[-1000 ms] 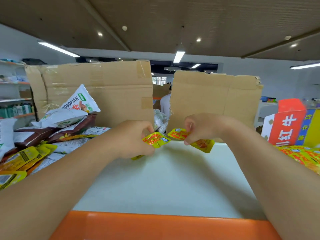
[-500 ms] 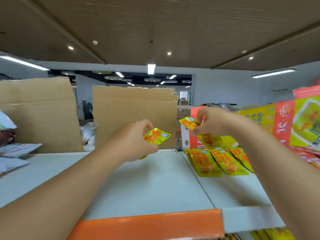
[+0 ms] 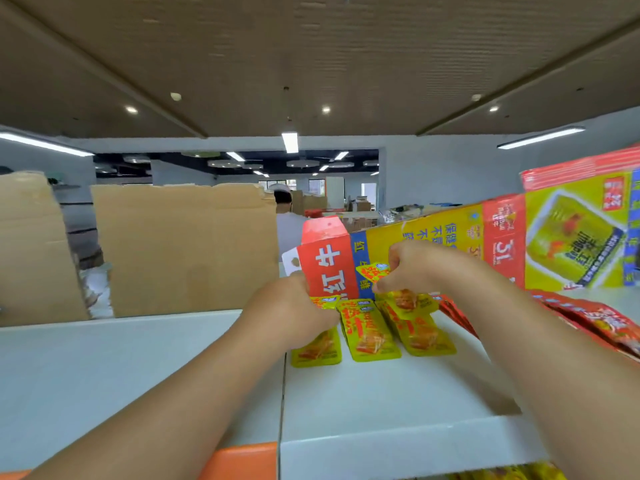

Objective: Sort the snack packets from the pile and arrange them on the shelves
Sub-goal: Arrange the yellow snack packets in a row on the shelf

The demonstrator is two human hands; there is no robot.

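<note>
Left hand [image 3: 299, 311] grips the left packet [image 3: 317, 348], which lies at the left end of the yellow row on the white shelf [image 3: 381, 393], long axis near-to-far. Right hand [image 3: 412, 268] pinches the right packet [image 3: 374, 271] just above the row's right end. That slot sits directly under it, probably the next drop.

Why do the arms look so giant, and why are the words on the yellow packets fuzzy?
Head view: the wide-angle lens swells the forearms near the bottom edge; the yellow snack packets at the left hand and right hand look soft, likely slight motion blur; the ceiling strip light glares pure white.
</note>
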